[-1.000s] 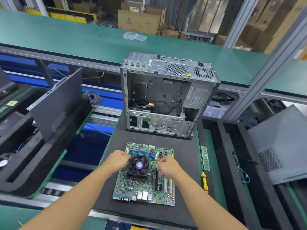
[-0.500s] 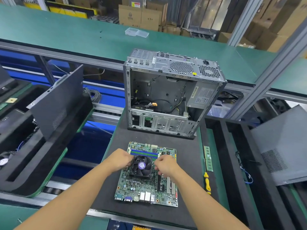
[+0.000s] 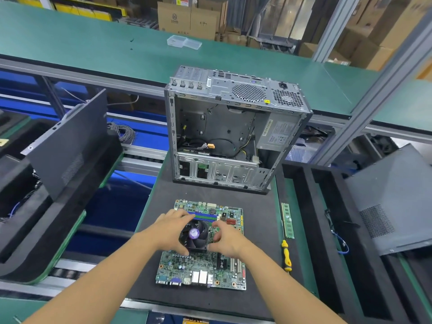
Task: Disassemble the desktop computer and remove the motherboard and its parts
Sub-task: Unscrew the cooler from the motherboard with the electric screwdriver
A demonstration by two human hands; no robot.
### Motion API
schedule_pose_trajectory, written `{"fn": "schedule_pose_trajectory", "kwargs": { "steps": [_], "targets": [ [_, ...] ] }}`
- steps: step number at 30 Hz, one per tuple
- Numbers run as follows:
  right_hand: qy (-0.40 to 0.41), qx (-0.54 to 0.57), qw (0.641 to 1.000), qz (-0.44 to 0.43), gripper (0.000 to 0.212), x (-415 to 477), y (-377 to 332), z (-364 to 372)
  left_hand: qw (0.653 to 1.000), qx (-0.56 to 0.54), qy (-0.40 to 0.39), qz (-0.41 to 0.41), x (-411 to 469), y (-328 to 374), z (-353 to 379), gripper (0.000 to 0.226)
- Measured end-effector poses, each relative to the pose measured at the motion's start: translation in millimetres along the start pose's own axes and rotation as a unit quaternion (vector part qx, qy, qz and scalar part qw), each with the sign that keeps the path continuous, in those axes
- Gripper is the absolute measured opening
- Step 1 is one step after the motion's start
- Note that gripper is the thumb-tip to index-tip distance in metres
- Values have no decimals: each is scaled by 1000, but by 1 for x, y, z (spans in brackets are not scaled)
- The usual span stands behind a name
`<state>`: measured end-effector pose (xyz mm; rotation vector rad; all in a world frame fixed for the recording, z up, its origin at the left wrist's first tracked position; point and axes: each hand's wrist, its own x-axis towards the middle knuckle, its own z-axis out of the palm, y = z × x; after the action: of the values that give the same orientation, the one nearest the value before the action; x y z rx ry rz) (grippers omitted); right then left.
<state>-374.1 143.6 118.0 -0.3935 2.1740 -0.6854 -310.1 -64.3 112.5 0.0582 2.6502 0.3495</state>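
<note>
Motherboard [image 3: 201, 268] flat on the desk [image 3: 259, 242], at 6 o'clock from the open case [image 3: 222, 87], long axis 12 to 6. Cooler [image 3: 195, 233] on it, clasped at 9 o'clock by curled left hand [image 3: 171, 232], at 3 o'clock by right hand [image 3: 229, 240]; equally near.

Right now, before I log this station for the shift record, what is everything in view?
computer case: one, grey, open, far end of the black mat
motherboard: one, green, flat on the mat
CPU cooler: one, black, purple label, on the motherboard
memory stick: one, green, right of the mat
screwdriver: one, yellow-black, nearer than the memory stick
side panels: two, dark grey, one left, one right
clear plastic box: one, on the green bench
cardboard boxes: several, brown, behind the bench
left hand: one, grips the CPU cooler's left side
right hand: one, fingers curled at its right side
</note>
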Motion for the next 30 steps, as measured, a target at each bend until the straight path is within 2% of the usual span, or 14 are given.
{"fn": "schedule_pose_trajectory", "kwargs": {
  "steps": [2,4,6,16,30],
  "targets": [
    [-6,-11,1000,-16,91,0,2,4,1000,20,9,13,3,3,10,121],
    [-13,-26,999,-32,106,1,4,7,998,7,61,24,6,6,18,106],
    [-10,-29,999,-40,111,2,6,11,994,-17,104,35,8,4,21,92],
    [48,-44,995,-78,97,7,20,16,976,-116,163,83,6,-8,36,82],
    [47,-55,993,-94,93,11,28,7,971,-189,130,60,13,-4,31,94]
  ]
}}
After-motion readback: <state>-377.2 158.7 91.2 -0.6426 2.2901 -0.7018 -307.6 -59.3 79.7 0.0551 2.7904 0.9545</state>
